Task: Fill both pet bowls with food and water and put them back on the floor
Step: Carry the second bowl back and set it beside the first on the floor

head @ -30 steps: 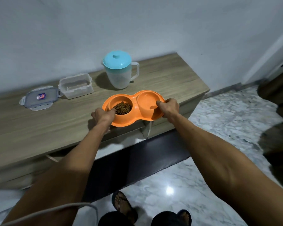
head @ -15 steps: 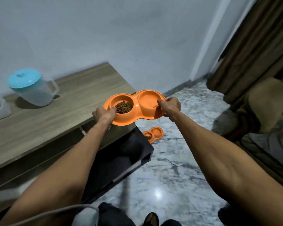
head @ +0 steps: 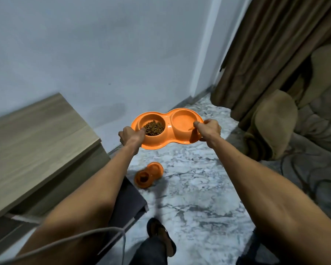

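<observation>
Above the marble floor [head: 199,188], at arm's length toward your twelve o'clock, you carry the orange double bowl [head: 167,131] level between both hands, clear of the wooden cabinet [head: 36,142] at your nine o'clock. Judge it as light, stiff moulded plastic, smooth and likely slick where wet; the load matters more than the shell. Its left well holds brown kibble [head: 154,128], loose and ready to roll out on any tilt. Its right well [head: 183,122] looks filled, though you cannot make out a water line for certain; treat it as sloshing liquid and keep the rim flat.

Your left hand [head: 131,137] is closed on the left end, thumb hooked over the lip beside the kibble. Your right hand [head: 208,130] is closed on the right end, thumb over the rim. Those two end lips are the sensible holds: wide apart, they let you correct tilt.

Down on the floor at about six o'clock from the carried bowl sits a second orange double bowl [head: 148,175], blurred, with something dark in one well. Set this one down near it, lowering both ends together.

No brand, label or writing can be read anywhere.
</observation>
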The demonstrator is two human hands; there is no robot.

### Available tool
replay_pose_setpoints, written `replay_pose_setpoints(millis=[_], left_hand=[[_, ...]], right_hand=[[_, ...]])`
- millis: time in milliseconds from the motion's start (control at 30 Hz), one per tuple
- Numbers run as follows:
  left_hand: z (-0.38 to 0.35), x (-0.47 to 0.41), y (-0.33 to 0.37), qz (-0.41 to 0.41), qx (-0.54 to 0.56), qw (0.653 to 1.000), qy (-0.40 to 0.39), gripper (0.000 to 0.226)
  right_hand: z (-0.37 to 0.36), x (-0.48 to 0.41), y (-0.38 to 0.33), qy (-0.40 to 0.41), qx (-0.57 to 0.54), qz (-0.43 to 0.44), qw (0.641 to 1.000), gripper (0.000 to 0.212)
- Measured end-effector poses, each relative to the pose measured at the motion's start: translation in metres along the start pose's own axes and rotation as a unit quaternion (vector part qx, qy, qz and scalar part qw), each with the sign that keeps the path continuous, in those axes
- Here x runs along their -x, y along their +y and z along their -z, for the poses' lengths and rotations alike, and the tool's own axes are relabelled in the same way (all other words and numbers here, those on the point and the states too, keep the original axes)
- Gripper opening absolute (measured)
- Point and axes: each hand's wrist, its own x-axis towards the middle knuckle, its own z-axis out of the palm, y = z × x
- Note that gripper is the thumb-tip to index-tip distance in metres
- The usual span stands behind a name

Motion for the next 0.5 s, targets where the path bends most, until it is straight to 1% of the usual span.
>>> replay_pose_setpoints(millis=[133, 167, 233, 300, 400, 500], left_hand=[[-0.06, -0.046, 0.032, 0.007, -0.013, 1.0, -0.008, 0.052], [-0.074, -0.058, 0.038, 0.01, -0.013, 1.0, -0.013, 0.055], [-0.1, -0.079, 0.045, 0.017, -0.019, 1.0, -0.016, 0.057], [-0.122, -0.1, 0.046, 0.028, -0.031, 0.999, -0.011, 0.053], [-0.154, -0.126, 0.042, 0.034, -0.035, 0.999, 0.01, 0.051], [-0.193, -0.156, 0.026, 0.052, -0.033, 0.998, 0.016, 0.057]], right_hand=[[0.002, -0.077, -0.006, 0.018, 0.005, -0.015, 1.0, 0.029], [0.001, -0.097, -0.007, 0.022, -0.002, -0.019, 1.0, 0.034], [-0.005, -0.134, -0.004, 0.025, -0.006, -0.031, 0.999, 0.053], [-0.016, -0.167, 0.003, 0.011, -0.001, -0.039, 0.999, 0.061], [-0.036, -0.215, 0.018, -0.006, 0.014, -0.034, 0.999, 0.062], [-0.062, -0.265, 0.036, -0.03, 0.03, -0.022, 0.999, 0.06]])
